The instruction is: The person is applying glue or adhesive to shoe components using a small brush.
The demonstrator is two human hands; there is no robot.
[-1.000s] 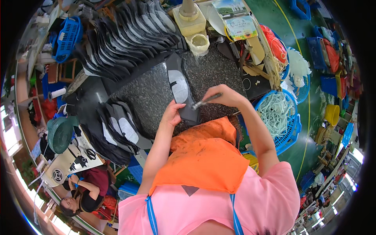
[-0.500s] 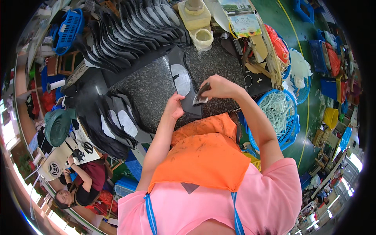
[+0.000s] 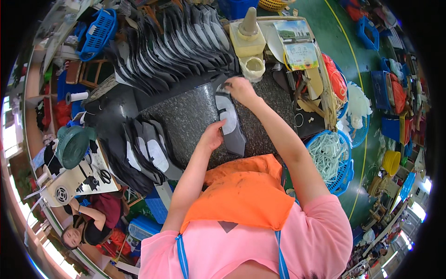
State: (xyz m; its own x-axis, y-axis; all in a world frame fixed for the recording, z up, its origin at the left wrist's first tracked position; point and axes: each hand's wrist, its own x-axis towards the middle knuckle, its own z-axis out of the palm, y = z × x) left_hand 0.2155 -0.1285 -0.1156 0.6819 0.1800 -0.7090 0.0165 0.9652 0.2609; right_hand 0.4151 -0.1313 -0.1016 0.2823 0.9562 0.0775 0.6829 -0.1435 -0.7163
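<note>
A long dark grey cut piece [image 3: 234,142] with a white oval patch lies on the speckled black worktop [image 3: 186,121]. My left hand [image 3: 213,136] grips its left edge beside the patch, fingers closed. At the far end of the piece, my right hand [image 3: 241,90] is closed around a small dark brush [image 3: 224,88] with a whitish edge; the fingers partly hide it. Just beyond my right hand are a whitish pot [image 3: 253,68] and a pale yellow container [image 3: 247,42] with a cone-shaped top.
Overlapping dark pieces with white patches [image 3: 172,51] fill the far side, and a smaller stack [image 3: 146,149] lies left. On the right are a blue basket of pale strips [image 3: 331,156] and a booklet [image 3: 297,44]. A green fan [image 3: 73,146] and a seated person [image 3: 90,225] are at left.
My right hand has moved with the brush from the near end of the piece to its far end. My left hand stays at the left edge. The whole view has shifted slightly.
</note>
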